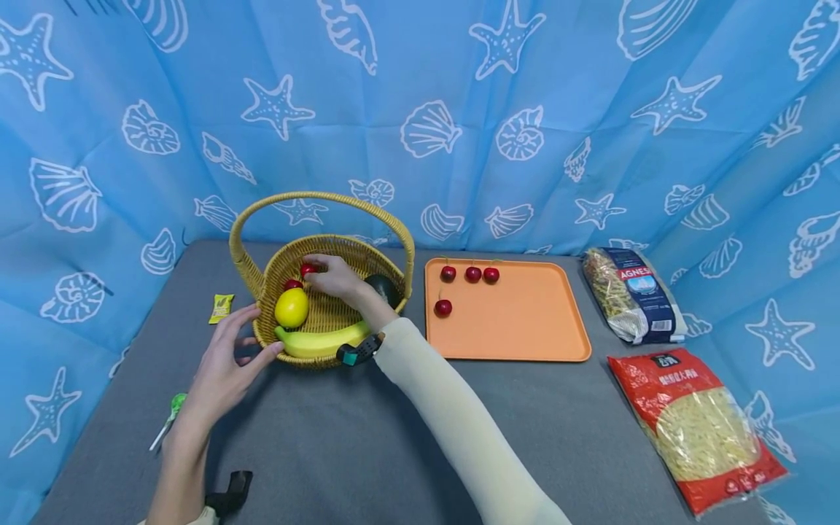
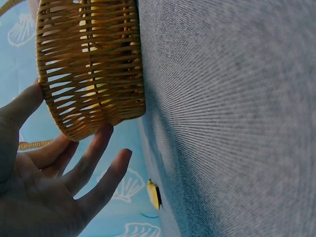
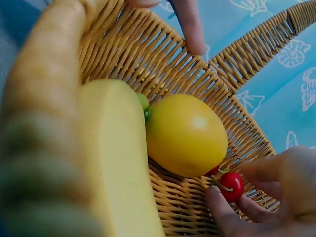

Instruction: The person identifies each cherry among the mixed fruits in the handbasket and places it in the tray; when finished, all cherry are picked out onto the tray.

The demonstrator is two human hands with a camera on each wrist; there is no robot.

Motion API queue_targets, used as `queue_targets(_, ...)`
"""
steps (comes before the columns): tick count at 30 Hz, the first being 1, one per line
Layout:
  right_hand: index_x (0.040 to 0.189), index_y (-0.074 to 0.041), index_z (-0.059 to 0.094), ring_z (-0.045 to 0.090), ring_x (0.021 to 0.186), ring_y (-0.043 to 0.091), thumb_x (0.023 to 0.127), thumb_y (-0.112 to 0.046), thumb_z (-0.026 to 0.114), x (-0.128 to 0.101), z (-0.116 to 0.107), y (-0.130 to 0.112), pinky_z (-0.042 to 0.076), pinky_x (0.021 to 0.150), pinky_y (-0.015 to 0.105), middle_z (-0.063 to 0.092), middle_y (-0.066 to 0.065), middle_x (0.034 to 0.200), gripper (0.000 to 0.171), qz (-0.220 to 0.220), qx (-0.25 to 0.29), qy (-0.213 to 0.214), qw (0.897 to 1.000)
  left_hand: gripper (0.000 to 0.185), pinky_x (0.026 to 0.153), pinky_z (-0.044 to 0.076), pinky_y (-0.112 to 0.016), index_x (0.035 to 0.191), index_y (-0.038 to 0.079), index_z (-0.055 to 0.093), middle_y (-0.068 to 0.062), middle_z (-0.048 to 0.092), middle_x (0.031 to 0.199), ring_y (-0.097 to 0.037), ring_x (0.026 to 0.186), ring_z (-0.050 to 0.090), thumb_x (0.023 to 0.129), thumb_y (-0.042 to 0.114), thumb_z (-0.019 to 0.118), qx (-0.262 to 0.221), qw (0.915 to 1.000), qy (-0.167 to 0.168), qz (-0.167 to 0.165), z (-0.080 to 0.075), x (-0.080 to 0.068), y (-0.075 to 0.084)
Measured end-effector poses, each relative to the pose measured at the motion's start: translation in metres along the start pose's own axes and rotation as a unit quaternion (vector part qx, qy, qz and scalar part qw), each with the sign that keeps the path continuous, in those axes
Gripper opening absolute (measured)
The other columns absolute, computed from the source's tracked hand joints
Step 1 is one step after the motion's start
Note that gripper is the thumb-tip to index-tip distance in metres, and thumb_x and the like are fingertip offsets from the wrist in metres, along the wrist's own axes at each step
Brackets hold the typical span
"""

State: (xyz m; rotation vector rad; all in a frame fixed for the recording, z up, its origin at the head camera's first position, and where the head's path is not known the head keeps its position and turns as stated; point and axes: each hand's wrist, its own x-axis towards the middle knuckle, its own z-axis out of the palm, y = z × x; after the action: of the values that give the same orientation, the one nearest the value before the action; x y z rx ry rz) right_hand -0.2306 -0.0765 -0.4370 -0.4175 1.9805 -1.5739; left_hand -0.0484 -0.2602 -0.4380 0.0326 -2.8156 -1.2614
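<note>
A woven wicker basket [image 1: 341,248] with a tall handle holds a banana [image 1: 324,341], a yellow lemon [image 1: 292,308], a dark green avocado-like fruit [image 1: 383,290] and red cherries. My right hand [image 1: 337,278] reaches inside at the back left. Its thumb and fingers pinch a cherry [image 3: 232,186] beside the lemon; another cherry [image 1: 292,284] lies partly hidden close by. At the basket's near left corner, my left hand [image 1: 226,364] holds the rim, thumb at the front and fingers along the outer left side [image 2: 64,182].
An orange tray [image 1: 518,321] with several cherries [image 1: 472,274] lies right of the basket. Farther right are an AGNESI pasta bag [image 1: 633,295] and a red pasta bag [image 1: 698,430]. A yellow wrapped candy [image 1: 222,308] and a green lollipop [image 1: 176,405] lie at the left.
</note>
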Motion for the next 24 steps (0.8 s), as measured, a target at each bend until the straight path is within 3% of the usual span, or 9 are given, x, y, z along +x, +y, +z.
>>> queue_targets(3, 0.164, -0.007, 0.047, 0.067, 0.128, 0.032, 0.114, -0.006, 0.050, 0.0004, 0.0024, 0.0026, 0.060, 0.105, 0.039, 0.050, 0.019, 0.166, 0.050, 0.001, -0.018, -0.002, 1.000, 0.076, 0.099, 0.060, -0.069, 0.166, 0.005, 0.037, -0.027, 0.033, 0.171, -0.052, 0.127, 0.062, 0.106, 0.035, 0.073, 0.001, 1.0000, 0.000, 0.000, 0.0001, 0.0000, -0.0003)
queue_targets(6, 0.160, -0.006, 0.052, 0.067, 0.114, 0.027, 0.113, -0.005, 0.051, 0.0001, 0.0039, 0.0043, 0.054, 0.089, 0.035, 0.052, 0.018, 0.165, 0.048, 0.004, -0.045, 0.000, 0.999, 0.076, 0.099, 0.060, -0.069, 0.166, 0.006, 0.037, -0.027, 0.033, 0.171, -0.052, 0.126, 0.062, 0.106, 0.035, 0.073, 0.001, 1.0000, 0.001, 0.000, 0.0004, 0.0000, -0.0008)
queue_targets(8, 0.157, -0.004, 0.056, 0.067, 0.110, 0.025, 0.111, -0.005, 0.052, -0.0001, 0.0045, 0.0049, 0.051, 0.085, 0.035, 0.056, 0.018, 0.162, 0.046, 0.007, -0.055, 0.003, 0.998, 0.076, 0.099, 0.061, -0.069, 0.166, 0.005, 0.037, -0.027, 0.034, 0.171, -0.052, 0.126, 0.062, 0.106, 0.034, 0.073, 0.001, 1.0000, 0.002, 0.001, 0.0007, 0.0001, -0.0011)
queue_targets(12, 0.145, 0.001, 0.066, 0.072, 0.111, 0.028, 0.109, -0.003, 0.058, -0.0015, 0.0047, 0.0058, 0.057, 0.084, 0.036, 0.067, 0.021, 0.147, 0.036, 0.004, -0.056, 0.031, 0.998, 0.076, 0.099, 0.061, -0.069, 0.166, 0.005, 0.037, -0.027, 0.034, 0.171, -0.052, 0.126, 0.062, 0.106, 0.034, 0.074, -0.002, 1.0000, 0.002, 0.003, 0.0013, 0.0002, -0.0013)
queue_targets(17, 0.132, 0.000, 0.075, 0.074, 0.105, 0.030, 0.108, -0.004, 0.063, -0.0030, 0.0030, 0.0077, 0.058, 0.073, 0.032, 0.076, 0.019, 0.130, 0.028, -0.004, -0.084, 0.055, 0.995, 0.076, 0.098, 0.061, -0.069, 0.166, 0.005, 0.037, -0.027, 0.034, 0.171, -0.051, 0.126, 0.062, 0.106, 0.033, 0.073, -0.003, 1.0000, 0.001, 0.007, 0.0003, -0.0004, -0.0011)
queue_targets(21, 0.139, -0.002, 0.072, 0.071, 0.112, 0.025, 0.108, -0.002, 0.062, -0.0048, 0.0035, 0.0060, 0.058, 0.080, 0.024, 0.074, 0.018, 0.138, 0.033, -0.002, -0.123, 0.028, 0.992, 0.076, 0.098, 0.061, -0.068, 0.166, 0.004, 0.038, -0.026, 0.034, 0.171, -0.050, 0.125, 0.062, 0.106, 0.033, 0.073, 0.000, 1.0000, 0.002, 0.008, -0.0003, -0.0006, -0.0012)
queue_targets(24, 0.139, 0.001, 0.070, 0.073, 0.114, 0.029, 0.107, 0.001, 0.062, -0.0073, 0.0038, 0.0046, 0.065, 0.094, 0.029, 0.072, 0.021, 0.138, 0.034, 0.000, -0.119, 0.017, 0.993, 0.075, 0.098, 0.061, -0.068, 0.165, 0.004, 0.038, -0.026, 0.035, 0.171, -0.050, 0.125, 0.062, 0.106, 0.033, 0.074, 0.001, 0.9999, 0.003, 0.010, 0.0003, -0.0005, -0.0012)
